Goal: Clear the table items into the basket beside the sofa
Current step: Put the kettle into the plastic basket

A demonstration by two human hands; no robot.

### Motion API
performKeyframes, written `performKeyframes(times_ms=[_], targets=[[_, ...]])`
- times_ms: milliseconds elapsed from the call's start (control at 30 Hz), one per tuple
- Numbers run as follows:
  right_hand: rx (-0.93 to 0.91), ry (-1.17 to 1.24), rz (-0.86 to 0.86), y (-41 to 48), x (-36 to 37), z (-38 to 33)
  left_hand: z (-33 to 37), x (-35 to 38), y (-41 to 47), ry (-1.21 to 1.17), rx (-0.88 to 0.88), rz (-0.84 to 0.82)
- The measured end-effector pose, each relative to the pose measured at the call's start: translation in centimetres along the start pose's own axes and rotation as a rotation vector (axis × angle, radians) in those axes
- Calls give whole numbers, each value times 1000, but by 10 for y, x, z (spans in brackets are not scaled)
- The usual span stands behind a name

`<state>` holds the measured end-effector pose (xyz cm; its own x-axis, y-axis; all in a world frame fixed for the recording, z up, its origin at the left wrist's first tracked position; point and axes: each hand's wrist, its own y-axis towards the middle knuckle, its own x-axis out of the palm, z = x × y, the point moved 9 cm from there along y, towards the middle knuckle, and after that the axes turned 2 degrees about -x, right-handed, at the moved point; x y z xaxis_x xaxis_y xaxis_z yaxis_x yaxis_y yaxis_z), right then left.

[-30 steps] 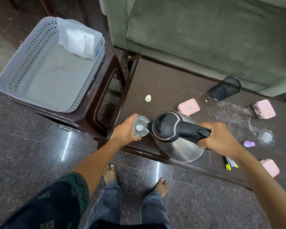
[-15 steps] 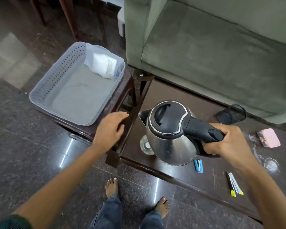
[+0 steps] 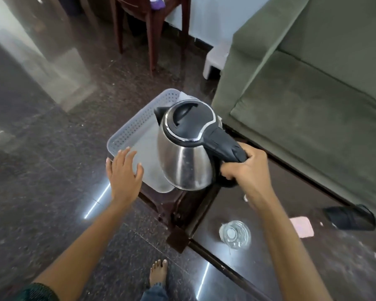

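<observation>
Kettle (image 3: 183, 161) now seemingly over basket (image 3: 128, 129), left hand (image 3: 124, 172) splayed

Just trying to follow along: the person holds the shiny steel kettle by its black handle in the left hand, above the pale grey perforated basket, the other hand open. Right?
Not quite. The head view shows the right hand gripping the shiny steel kettle by its black handle above the pale grey perforated plastic basket; the left hand is the open one.
</observation>
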<state>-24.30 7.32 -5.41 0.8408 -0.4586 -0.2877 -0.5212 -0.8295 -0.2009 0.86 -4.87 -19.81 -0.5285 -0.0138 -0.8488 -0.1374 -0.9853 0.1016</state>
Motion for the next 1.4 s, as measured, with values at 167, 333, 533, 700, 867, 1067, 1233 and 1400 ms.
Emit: performKeyframes(times_ms=[167, 333, 533, 700, 867, 1067, 1233, 1400], targets=[[33, 41, -63, 33, 78, 14, -40, -15, 35, -433, -333, 75], [115, 31, -90, 47, 133, 53, -53, -16, 48, -1088, -613, 193], [125, 26, -121, 58, 148, 64, -50, -5, 56, -1104, -605, 123], [138, 47, -149, 59, 144, 67, -52, 1, 57, -1101, -622, 98], [120, 11, -179, 63, 143, 71, -49, 3, 57, -1063, -608, 87], [88, -104, -219, 63, 141, 68, -34, -2, 53, -1043, -581, 85], [0, -236, -274, 50, 122, 66, 12, -29, 30, -874, -341, 268], [-54, -349, -181, 25, 55, 70, 126, -66, -26, -462, 196, 460]])
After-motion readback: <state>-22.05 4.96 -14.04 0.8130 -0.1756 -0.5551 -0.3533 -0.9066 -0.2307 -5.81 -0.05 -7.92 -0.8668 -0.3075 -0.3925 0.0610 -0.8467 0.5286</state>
